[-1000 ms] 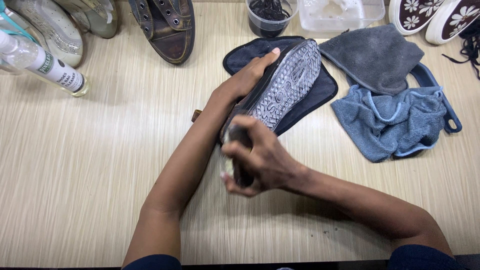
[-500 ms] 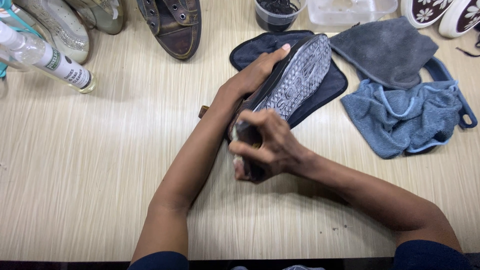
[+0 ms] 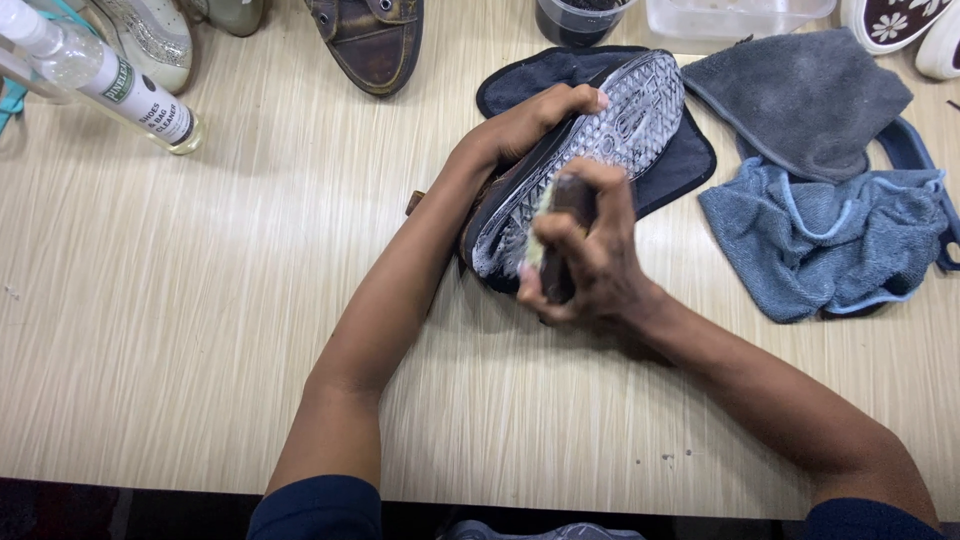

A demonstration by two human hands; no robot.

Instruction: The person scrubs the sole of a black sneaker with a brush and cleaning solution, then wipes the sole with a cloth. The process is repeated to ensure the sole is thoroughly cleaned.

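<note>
At ten o'clock a clear spray bottle (image 3: 100,75) lies on the table (image 3: 200,300), well clear of the work. My left hand (image 3: 535,120) is clamped over the upper edge of the brown shoe (image 3: 590,150), which lies sole-up at about one o'clock of centre, toe end on a dark blue mat (image 3: 690,165). My right hand (image 3: 590,255) is closed around a dark-handled brush (image 3: 560,235), bristles touching the grey tread near the heel. My judgement: keep the left grip firm so the shoe cannot roll, and work short strokes along the tread grooves. A grey cloth (image 3: 800,95) and a blue towel (image 3: 830,235) lie at two to three o'clock.
</note>
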